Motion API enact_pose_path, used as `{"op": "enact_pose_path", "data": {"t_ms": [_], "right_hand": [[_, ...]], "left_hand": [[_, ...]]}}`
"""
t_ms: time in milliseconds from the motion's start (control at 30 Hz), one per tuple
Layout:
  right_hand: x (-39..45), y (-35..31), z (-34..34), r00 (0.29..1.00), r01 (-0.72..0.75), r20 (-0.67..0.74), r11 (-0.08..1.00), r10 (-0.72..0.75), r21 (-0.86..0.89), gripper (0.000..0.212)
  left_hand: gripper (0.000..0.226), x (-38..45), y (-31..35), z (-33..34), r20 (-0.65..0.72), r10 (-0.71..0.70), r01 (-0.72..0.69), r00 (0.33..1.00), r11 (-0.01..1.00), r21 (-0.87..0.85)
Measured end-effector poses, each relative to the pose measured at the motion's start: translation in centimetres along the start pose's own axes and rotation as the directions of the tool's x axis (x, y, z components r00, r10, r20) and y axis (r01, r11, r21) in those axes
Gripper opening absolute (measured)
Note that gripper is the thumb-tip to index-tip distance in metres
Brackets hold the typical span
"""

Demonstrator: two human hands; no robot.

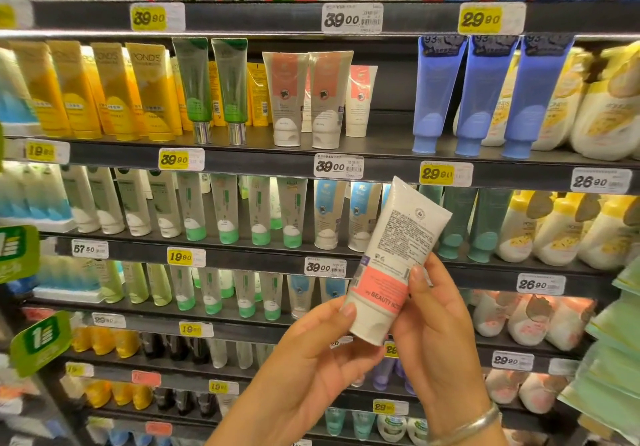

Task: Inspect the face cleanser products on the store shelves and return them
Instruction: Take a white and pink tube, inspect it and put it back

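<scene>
**Desk:** What does the frame show, left to right?

**Photographer:** A shopper's left hand [311,352] cups the cap end of a white-and-pink cleanser tube [391,265], fingers curled behind it and thumb on its edge. The right hand [433,324] pinches the pink band, fingers closed on the tube. It is held tilted, back label outward, in front of the shelves, off any shelf.

**Desk:** And the step in hand?

**Photographer:** Reading the label, I judge. Best held steady and square to the eyes, then returned cap-down beside the matching tubes [308,99] near the middle of the upper shelf [242,160].
</scene>
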State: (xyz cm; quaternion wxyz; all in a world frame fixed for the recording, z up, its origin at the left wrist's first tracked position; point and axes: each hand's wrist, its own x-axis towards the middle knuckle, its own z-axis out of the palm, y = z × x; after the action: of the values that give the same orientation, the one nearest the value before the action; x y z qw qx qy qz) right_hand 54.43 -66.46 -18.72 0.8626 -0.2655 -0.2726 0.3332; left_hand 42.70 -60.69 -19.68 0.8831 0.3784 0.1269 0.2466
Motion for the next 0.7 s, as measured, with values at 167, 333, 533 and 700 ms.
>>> {"op": "enact_pose_path", "data": {"t_ms": [167, 333, 533, 700], "right_hand": [[-0.1, -0.4, -0.6, 0.999, -0.051, -0.004, 0.999, 0.051, -0.01, 0.039], [-0.1, -0.7, -1.3, 0.993, -0.113, 0.003, 0.957, 0.118, -0.266, 0.039], [-0.1, -0.1, -1.0, 0.992, -0.125, -0.043, 0.934, 0.117, -0.334, 0.056], [-0.1, 0.0, -0.8, 0.993, -0.114, -0.05, 0.976, 0.106, -0.188, 0.049]], "left_hand": [[0.032, 0.2, -0.4, -0.1, -0.023, 0.006, -0.006, 1.0, 1.0, -0.011], [0.046, 0.4, -0.5, -0.4, -0.122, 0.078, -0.07, 0.989, 0.995, 0.072], [0.06, 0.4, -0.8, -0.1, -0.185, 0.088, -0.05, 0.979, 0.978, 0.202], [0.043, 0.4, -0.4, 0.1, -0.087, -0.062, 0.059, 0.994, 0.998, -0.038]]}}
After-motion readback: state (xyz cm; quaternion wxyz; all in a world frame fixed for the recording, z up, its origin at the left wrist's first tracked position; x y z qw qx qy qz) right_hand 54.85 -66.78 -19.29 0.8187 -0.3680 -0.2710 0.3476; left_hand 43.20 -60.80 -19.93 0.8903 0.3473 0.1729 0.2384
